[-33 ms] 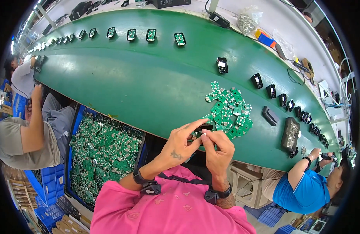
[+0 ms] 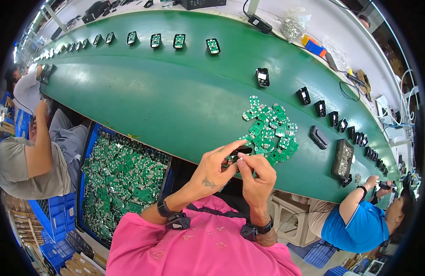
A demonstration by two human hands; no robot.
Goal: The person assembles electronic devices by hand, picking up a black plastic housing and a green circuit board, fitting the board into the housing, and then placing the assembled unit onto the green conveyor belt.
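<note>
Near the front edge of the table, a small black plastic casing (image 2: 243, 150) is held between my two hands, mostly covered by fingers. My left hand (image 2: 215, 169) wraps round it from the left, index finger stretched along its far side. From the right, my right hand (image 2: 257, 175) pinches at its near edge, thumb and index fingertips together. Whether a smaller part sits under those fingertips is hidden. Just beyond my hands lies a loose pile of green circuit boards (image 2: 267, 131), close to my left index fingertip.
Black casings with green boards (image 2: 179, 41) line the far left; black casings (image 2: 303, 95) curve down the right. A black case (image 2: 318, 137) lies near a tray of small metal parts (image 2: 339, 171). A blue crate of boards (image 2: 123, 181) stands left of me. Co-workers sit at both sides.
</note>
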